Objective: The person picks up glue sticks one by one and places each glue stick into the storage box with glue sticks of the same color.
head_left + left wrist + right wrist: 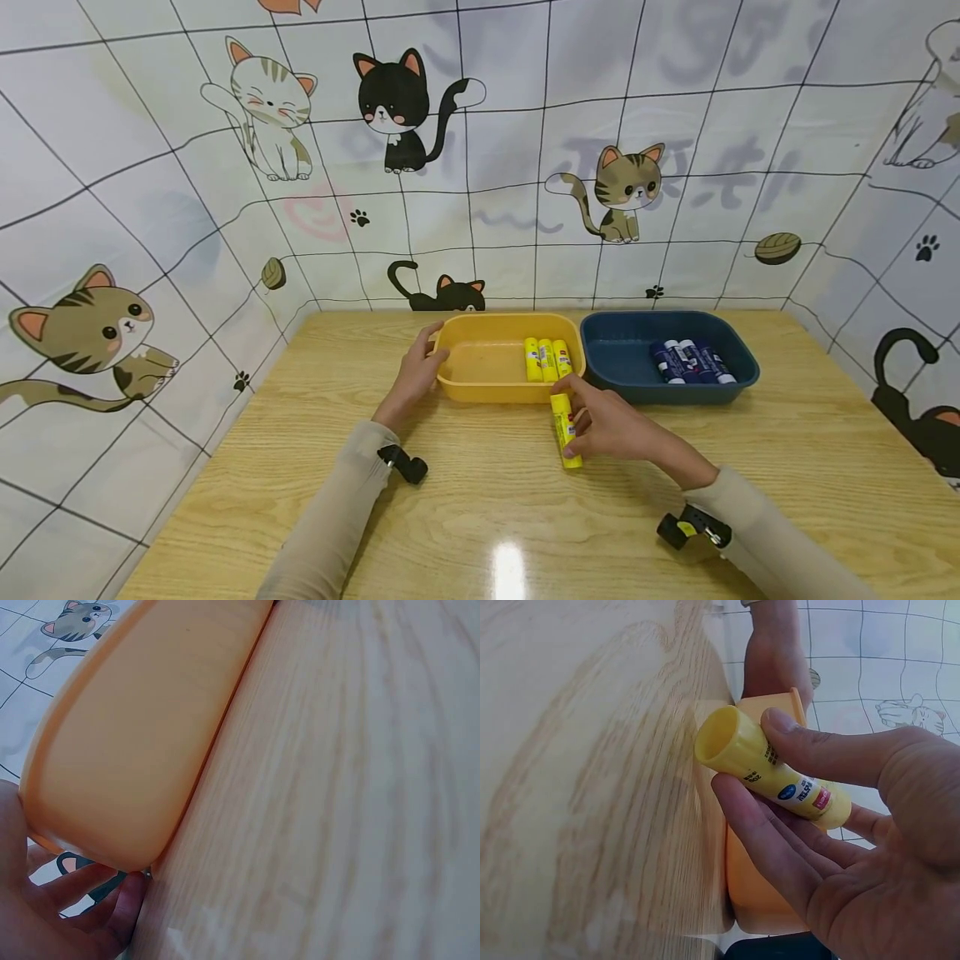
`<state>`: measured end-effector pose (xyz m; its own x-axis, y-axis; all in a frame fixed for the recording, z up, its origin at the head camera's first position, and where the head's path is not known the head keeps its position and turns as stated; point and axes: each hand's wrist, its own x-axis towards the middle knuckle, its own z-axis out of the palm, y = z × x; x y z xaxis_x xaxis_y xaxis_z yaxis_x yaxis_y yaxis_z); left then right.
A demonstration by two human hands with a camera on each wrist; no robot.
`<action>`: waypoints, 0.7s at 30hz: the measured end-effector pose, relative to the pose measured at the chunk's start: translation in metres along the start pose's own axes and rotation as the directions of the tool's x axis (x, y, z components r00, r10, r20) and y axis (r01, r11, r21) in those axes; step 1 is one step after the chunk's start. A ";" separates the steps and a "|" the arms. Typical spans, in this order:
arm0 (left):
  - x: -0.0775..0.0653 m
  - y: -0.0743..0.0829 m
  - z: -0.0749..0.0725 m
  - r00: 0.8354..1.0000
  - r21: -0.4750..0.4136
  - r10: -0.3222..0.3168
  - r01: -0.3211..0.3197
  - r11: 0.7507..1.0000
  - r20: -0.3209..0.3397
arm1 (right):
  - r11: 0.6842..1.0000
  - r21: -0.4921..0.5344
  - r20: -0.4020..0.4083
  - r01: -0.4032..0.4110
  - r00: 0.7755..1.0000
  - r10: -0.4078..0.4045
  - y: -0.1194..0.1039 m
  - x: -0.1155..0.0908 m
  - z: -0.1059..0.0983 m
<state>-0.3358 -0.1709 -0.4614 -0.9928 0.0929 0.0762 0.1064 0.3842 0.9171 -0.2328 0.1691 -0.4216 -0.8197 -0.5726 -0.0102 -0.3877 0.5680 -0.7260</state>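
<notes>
At the left end of the yellow plastic bin (480, 392), my left hand (415, 371) holds the rim, with fingers round the outer end wall (112, 795). Three yellow glue sticks (547, 360) lie side by side in the bin's right part. My right hand (611, 421) pinches another yellow glue stick (564, 429) between thumb and fingers, just in front of the bin's near right corner. In the right wrist view, this glue stick (780, 776) is tilted, its hollow end toward the camera and printed label showing.
A dark blue bin (622, 383) stands against the yellow bin's right side, with several dark blue and white glue sticks (690, 362) in its right part. Both stand on a wooden table (465, 500). A cat-print cloth (510, 167) rises behind and at the sides.
</notes>
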 end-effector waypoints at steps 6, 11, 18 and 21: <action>-0.002 0.002 -0.002 1.000 0.021 0.006 -0.006 1.000 0.002 | 1.000 0.013 -0.017 -0.021 1.000 0.021 0.000 0.002 0.000; -0.003 0.002 -0.002 1.000 0.019 0.001 -0.002 1.000 0.005 | 0.999 0.028 -0.043 -0.025 0.999 0.026 -0.002 0.002 -0.001; -0.002 0.002 -0.001 1.000 0.019 -0.003 0.002 1.000 0.012 | 1.000 0.018 -0.087 0.008 0.996 -0.006 -0.007 0.000 -0.007; -0.001 0.002 0.000 1.000 0.018 -0.008 0.008 1.000 0.005 | 1.000 0.012 -0.111 0.020 0.994 -0.018 -0.009 0.000 -0.011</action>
<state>-0.3342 -0.1706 -0.4600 -0.9933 0.0946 0.0664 0.0991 0.4019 0.9103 -0.2344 0.1707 -0.4075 -0.8541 -0.5140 0.0791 -0.3987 0.5497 -0.7341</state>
